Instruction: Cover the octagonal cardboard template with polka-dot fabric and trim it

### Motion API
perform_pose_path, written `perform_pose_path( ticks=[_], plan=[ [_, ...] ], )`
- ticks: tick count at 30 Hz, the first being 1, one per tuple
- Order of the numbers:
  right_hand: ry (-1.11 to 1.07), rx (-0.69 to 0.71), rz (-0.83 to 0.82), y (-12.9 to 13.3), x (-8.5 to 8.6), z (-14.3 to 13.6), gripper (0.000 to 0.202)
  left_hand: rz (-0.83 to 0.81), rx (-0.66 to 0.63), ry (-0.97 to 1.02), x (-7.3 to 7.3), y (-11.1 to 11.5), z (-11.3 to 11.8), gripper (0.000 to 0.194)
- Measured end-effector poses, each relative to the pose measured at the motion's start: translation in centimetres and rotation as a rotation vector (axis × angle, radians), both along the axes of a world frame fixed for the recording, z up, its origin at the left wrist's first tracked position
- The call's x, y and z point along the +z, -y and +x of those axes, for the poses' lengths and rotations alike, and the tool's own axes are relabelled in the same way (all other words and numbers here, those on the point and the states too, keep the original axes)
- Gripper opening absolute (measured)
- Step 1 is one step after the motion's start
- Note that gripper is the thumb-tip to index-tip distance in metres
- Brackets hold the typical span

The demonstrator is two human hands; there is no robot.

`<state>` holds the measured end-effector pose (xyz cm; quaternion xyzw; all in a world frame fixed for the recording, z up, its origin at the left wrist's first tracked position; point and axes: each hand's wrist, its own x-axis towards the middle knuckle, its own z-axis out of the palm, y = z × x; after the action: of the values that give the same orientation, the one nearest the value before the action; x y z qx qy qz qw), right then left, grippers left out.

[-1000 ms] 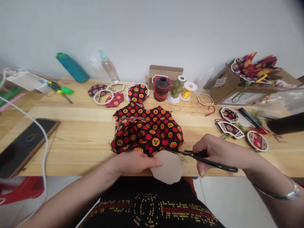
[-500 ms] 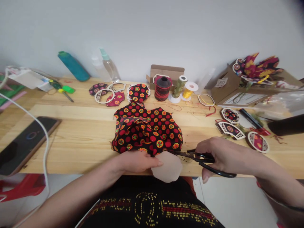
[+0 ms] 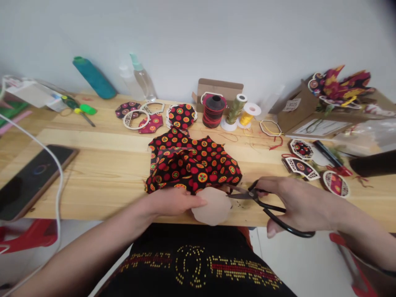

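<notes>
Head view: left hand [image 3: 176, 201] pinched a pale rounded piece [image 3: 213, 207]; right hand [image 3: 297, 202] gripped scissors [image 3: 252, 194], blades parted beside its edge.
Patterned cloth [image 3: 201, 163] lay bunched just beyond; trimming seemed underway, the next snip calling for a steady pinch.

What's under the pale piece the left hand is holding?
Patterned fabric shows bunched just beyond the far edge of the pale piece. The piece hides whatever lies directly beneath it, and the left hand covers part of its left edge.
</notes>
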<state>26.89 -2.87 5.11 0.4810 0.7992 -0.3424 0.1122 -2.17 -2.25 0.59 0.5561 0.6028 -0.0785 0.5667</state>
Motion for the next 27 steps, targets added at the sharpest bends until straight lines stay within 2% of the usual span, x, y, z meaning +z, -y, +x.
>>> perform_pose_path(
  ticks=[4, 7, 10, 13, 15, 17, 18, 19, 21, 23, 25, 27],
  plan=[
    [0.207, -0.150, 0.232, -0.8, -0.7, 0.9, 0.048, 0.009, 0.128, 0.059, -0.6, -0.4, -1.1, 0.044],
    [0.330, -0.325, 0.398, -2.3, -2.1, 1.2, 0.044, 0.024, 0.123, 0.051, -0.6, -0.3, -1.1, 0.044],
    [0.379, -0.387, 0.488, -3.7, -3.9, 1.4, 0.045, 0.041, 0.111, 0.026, -0.3, -0.2, -0.8, 0.045],
    [0.363, -0.390, 0.535, -4.3, -5.1, 1.3, 0.047, 0.047, 0.111, 0.015, -0.2, -0.1, -0.7, 0.043],
    [0.297, -0.402, 0.675, -3.9, -5.1, 0.9, 0.044, 0.057, 0.121, 0.059, -0.4, -0.1, -0.8, 0.040],
    [0.130, -0.444, 0.815, -3.0, -4.6, -0.3, 0.036, 0.063, 0.134, 0.147, -0.7, -0.1, -0.9, 0.036],
    [0.000, -0.469, 0.795, -2.3, -4.2, -1.1, 0.032, 0.066, 0.138, 0.176, -0.9, -0.2, -1.0, 0.034],
    [-0.138, -0.489, 0.671, -1.6, -3.8, -2.0, 0.030, 0.065, 0.139, 0.191, -1.1, -0.2, -1.0, 0.033],
    [-0.352, -0.484, 0.291, -0.4, -3.2, -3.9, 0.031, 0.060, 0.133, 0.186, -1.4, -0.3, -0.9, 0.032],
    [-0.482, -0.478, 0.044, 0.5, -3.2, -5.5, 0.031, 0.049, 0.121, 0.199, -1.5, -0.4, -0.8, 0.033],
    [-0.572, -0.489, -0.085, 0.9, -3.8, -6.6, 0.035, 0.044, 0.108, 0.237, -1.4, -0.4, -0.6, 0.034],
    [-0.641, -0.499, -0.146, 0.9, -4.5, -7.2, 0.037, 0.045, 0.093, 0.229, -1.1, -0.5, -0.3, 0.035]
  ],
)
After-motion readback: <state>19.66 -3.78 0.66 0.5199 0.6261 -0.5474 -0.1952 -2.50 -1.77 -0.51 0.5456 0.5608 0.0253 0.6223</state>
